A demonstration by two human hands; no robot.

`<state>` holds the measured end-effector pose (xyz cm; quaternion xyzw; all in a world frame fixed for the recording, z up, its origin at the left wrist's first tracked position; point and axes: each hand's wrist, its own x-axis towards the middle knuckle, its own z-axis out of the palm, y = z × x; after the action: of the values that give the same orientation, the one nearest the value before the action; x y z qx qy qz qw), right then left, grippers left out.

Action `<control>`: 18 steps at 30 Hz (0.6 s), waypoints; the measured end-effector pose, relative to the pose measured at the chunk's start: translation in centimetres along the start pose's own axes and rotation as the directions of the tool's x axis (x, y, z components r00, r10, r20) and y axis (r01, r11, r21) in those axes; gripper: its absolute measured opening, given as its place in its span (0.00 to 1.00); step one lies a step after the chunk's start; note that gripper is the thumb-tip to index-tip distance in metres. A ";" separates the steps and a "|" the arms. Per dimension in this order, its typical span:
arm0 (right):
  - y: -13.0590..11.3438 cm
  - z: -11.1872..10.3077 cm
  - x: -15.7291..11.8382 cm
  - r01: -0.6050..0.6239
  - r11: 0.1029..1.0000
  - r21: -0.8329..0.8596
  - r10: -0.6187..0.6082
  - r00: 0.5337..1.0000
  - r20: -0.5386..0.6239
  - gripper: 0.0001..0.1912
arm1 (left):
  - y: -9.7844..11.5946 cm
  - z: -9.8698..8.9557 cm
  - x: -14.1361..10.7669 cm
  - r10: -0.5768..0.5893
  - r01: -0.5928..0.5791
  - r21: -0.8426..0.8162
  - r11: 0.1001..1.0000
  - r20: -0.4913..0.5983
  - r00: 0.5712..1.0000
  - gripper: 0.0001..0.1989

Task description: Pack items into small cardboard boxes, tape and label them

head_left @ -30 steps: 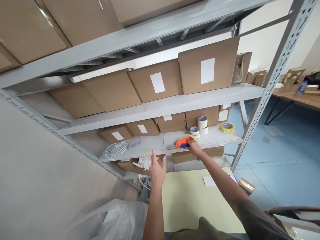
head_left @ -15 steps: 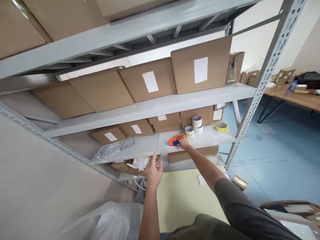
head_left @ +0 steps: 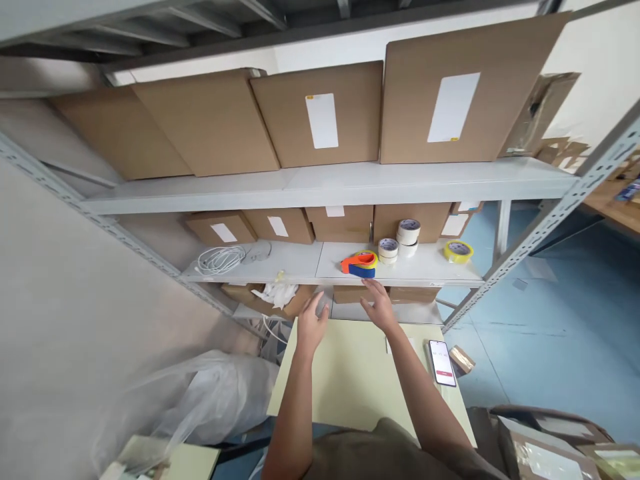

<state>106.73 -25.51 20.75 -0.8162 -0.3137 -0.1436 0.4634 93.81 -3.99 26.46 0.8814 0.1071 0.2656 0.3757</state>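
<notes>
My left hand (head_left: 312,323) is in the air over the back edge of the pale yellow table (head_left: 350,373), fingers apart and nothing in them. To its right, my right hand (head_left: 379,307) hovers just below the shelf edge, also with spread fingers and holding nothing. An orange and blue tape dispenser (head_left: 361,265) with yellow tape lies on the shelf (head_left: 300,263) just above my right hand, apart from its fingers. Beside it stand stacked white tape rolls (head_left: 388,251). A yellow tape roll (head_left: 458,252) lies farther right.
Cardboard boxes (head_left: 320,127) line the shelves of a grey metal rack. A coiled white cable (head_left: 220,260) lies at the left. A phone (head_left: 442,363) rests on the table's right side. White plastic sheeting (head_left: 225,393) is at lower left, and boxes (head_left: 545,453) sit at lower right.
My right hand has let go of the tape dispenser and drawn back below the shelf edge. The dispenser stays on the shelf. The view has shifted, and the phone now shows fully.
</notes>
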 end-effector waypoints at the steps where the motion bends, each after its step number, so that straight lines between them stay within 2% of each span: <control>1: 0.2 0.5 -1.0 -0.014 1.000 0.013 0.013 1.000 0.018 0.28 | -0.5 0.0 -0.5 -0.012 0.012 0.014 1.000 0.003 1.000 0.20; 6: 1.8 4.0 -3.9 -0.051 0.997 0.053 0.044 0.990 0.137 0.26 | -3.8 -1.1 -4.2 -0.116 0.116 0.094 0.989 -0.006 0.993 0.20; 10: 1.6 7.7 -4.6 -0.031 0.991 0.131 -0.005 0.965 0.262 0.25 | -6.6 -3.6 -8.5 -0.224 0.231 0.167 0.958 -0.061 0.973 0.20; 14: -0.6 11.9 -6.1 -0.021 0.979 0.204 -0.065 0.911 0.407 0.26 | -8.8 -7.4 -14.0 -0.342 0.358 0.233 0.904 -0.109 0.933 0.22; 18: -4.5 16.2 -8.7 0.004 0.963 0.271 -0.155 0.829 0.538 0.25 | -10.6 -11.9 -20.4 -0.458 0.494 0.276 0.824 -0.188 0.869 0.23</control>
<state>96.23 -13.40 10.60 -0.7414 -0.4842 0.1216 0.4484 70.29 2.64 17.80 0.8585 0.3860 0.1924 0.2774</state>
